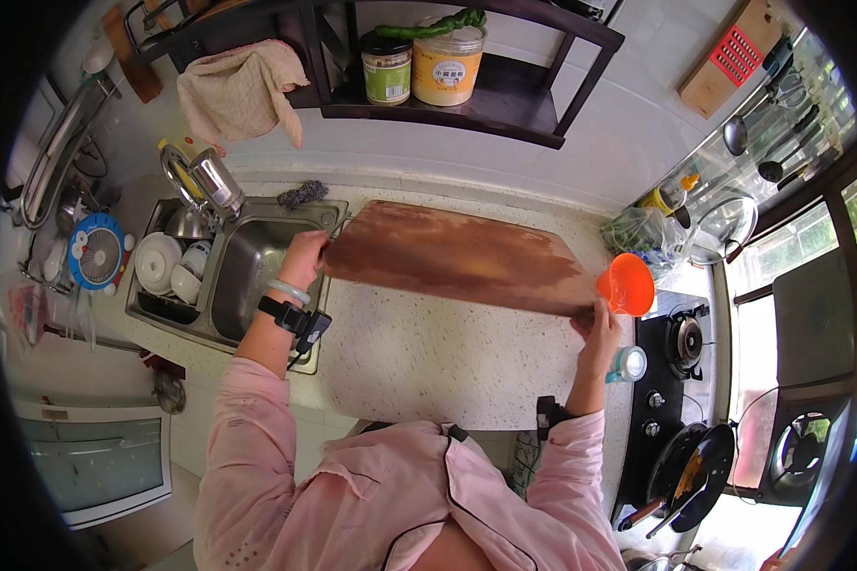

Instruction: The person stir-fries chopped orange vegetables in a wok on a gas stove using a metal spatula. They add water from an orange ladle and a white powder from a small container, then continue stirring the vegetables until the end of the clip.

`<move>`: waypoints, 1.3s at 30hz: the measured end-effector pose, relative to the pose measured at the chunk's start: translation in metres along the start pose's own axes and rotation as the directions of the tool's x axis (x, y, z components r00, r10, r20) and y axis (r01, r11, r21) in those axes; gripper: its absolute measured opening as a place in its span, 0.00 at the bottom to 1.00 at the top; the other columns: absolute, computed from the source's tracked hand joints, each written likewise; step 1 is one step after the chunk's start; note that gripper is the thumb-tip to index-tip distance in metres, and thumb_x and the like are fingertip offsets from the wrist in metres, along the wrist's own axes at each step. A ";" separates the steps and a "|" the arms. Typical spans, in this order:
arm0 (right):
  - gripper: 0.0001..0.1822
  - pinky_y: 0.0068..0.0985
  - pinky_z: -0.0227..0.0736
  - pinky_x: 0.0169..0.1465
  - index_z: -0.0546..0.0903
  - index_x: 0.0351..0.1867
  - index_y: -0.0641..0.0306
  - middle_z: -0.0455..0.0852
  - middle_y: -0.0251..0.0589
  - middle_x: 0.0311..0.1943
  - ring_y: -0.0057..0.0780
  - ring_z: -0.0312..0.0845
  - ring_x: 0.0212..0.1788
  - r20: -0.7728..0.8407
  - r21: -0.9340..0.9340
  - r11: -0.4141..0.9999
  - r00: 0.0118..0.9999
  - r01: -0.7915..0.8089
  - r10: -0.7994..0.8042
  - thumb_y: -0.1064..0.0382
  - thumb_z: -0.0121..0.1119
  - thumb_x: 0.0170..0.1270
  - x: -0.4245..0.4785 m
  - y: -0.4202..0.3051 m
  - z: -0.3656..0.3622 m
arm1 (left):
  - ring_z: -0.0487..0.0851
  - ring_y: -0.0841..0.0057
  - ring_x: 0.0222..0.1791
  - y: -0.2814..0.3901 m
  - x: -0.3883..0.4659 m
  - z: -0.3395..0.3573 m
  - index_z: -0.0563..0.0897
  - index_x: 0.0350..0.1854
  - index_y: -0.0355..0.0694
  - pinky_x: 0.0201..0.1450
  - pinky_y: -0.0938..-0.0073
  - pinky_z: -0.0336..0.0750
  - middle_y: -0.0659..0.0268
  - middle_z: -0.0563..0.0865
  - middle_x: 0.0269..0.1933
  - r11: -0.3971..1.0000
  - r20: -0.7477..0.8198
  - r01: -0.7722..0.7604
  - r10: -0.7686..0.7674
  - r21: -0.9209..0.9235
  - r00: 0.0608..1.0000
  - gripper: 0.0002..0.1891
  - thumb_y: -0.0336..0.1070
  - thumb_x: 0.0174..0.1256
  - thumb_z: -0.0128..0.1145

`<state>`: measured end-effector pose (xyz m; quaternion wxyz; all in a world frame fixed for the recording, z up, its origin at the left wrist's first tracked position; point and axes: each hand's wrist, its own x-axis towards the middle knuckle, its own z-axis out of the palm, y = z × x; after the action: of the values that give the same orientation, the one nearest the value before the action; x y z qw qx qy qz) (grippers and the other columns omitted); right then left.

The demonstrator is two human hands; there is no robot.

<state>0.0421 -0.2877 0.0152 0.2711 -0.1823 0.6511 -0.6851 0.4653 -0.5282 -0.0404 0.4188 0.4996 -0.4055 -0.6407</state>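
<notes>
A large wooden cutting board [457,257] spans the space before me, its top partly dark with wet patches. My left hand [305,255] grips its left end beside the sink, and my right hand [600,330] holds the near right corner. Beneath and in front of the board lies the speckled stone countertop [443,364]. Whether the board rests on the counter or is slightly raised, I cannot tell. An orange plastic cup [626,284] stands just beyond my right hand. Close to my right wrist is a light-blue lidded container [626,365].
The steel sink [250,278] is at left, with stacked white dishes [158,263] and a faucet [214,184]. On the right, a gas stove [675,385] carries a wok [693,471]. A dark shelf [464,118] with jars hangs at the back. Bagged greens [639,235] sit at the back right.
</notes>
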 end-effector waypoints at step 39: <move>0.20 0.23 0.70 0.38 0.73 0.40 0.70 0.79 0.39 0.32 0.22 0.72 0.33 -0.066 -0.635 0.699 0.879 0.328 -0.472 0.58 0.66 0.55 0.228 0.021 0.131 | 0.78 0.72 0.39 0.043 0.149 0.099 0.73 0.47 0.30 0.44 0.73 0.71 0.57 0.81 0.43 0.819 -0.185 -0.427 0.521 0.384 0.833 0.26 0.42 0.51 0.68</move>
<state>-0.0560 -0.5306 -0.0175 -0.0335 -0.3190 0.8056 -0.4981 0.3521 -0.6726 -0.0276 0.5309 0.5297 -0.5546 -0.3605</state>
